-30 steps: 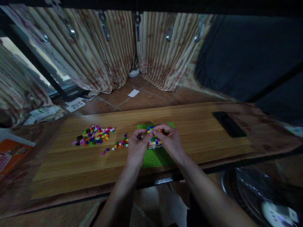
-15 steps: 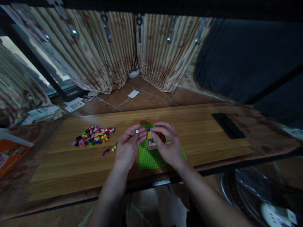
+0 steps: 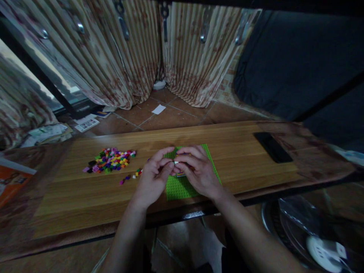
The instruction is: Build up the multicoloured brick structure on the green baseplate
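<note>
A small white toy brick [image 3: 176,162] sits between the fingertips of both hands, above the green studded baseplate [image 3: 182,190]. My left hand [image 3: 153,177] pinches it from the left with thumb and fingers. From the other side, my right hand [image 3: 200,172] closes its thumb and fingertips on the same brick. Beneath my right fingers is a low block of multicoloured bricks [image 3: 181,175] on the baseplate, mostly hidden by the hands. Several loose bricks [image 3: 137,173] lie just left of my left wrist.
A heap of mixed coloured bricks [image 3: 112,160] lies on the left of the wooden board [image 3: 93,204]. A black phone [image 3: 273,147] rests on the right. An orange box [image 3: 14,180] stands at the far left. Striped curtains [image 3: 136,57] hang beyond the table.
My left hand has brought the white brick rightward to my right hand, whose fingers have come off the brick block to meet it. The view has tilted slightly.
</note>
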### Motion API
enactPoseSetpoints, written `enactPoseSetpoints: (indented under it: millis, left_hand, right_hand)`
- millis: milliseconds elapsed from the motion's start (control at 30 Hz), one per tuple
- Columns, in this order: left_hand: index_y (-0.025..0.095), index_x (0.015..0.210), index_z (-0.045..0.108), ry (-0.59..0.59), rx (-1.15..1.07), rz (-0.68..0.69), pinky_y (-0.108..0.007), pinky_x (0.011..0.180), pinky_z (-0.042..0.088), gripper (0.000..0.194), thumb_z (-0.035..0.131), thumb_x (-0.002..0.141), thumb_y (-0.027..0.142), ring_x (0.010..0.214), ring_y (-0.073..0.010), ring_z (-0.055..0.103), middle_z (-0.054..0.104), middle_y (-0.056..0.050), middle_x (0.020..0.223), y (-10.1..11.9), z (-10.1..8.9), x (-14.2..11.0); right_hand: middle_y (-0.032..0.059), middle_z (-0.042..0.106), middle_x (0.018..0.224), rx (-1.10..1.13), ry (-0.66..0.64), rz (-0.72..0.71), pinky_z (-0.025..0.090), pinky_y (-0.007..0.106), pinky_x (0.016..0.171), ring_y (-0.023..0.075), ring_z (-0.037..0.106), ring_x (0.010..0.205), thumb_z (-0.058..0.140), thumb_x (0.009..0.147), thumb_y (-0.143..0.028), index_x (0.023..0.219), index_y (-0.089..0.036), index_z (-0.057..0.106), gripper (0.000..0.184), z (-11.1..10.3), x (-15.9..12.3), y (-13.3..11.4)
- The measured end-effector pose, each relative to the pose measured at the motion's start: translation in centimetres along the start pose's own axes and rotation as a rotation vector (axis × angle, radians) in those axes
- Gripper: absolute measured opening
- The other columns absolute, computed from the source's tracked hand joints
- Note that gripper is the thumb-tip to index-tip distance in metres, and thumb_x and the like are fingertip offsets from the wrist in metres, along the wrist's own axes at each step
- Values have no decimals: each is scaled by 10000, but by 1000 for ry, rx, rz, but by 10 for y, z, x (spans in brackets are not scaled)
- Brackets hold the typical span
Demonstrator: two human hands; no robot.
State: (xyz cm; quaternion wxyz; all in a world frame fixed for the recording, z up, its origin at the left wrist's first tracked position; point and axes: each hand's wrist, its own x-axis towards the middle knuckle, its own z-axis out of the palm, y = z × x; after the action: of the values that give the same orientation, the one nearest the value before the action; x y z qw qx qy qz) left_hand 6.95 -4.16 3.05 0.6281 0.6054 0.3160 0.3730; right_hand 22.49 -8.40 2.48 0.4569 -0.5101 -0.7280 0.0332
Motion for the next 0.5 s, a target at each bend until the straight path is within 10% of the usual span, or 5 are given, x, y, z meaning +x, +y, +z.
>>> enactPoseSetpoints:
  millis: [500]
  left_hand:
    - [152, 857, 620, 109, 42, -76, -220, 602, 516, 211, 699, 771, 327, 653, -129, 671, 710, -23, 756, -8, -12, 9]
  right_hand:
    - [-31, 706, 800, 723, 399, 493, 506, 272, 707, 121, 629, 735, 730, 756, -233, 822, -286, 736, 85, -10, 1, 20]
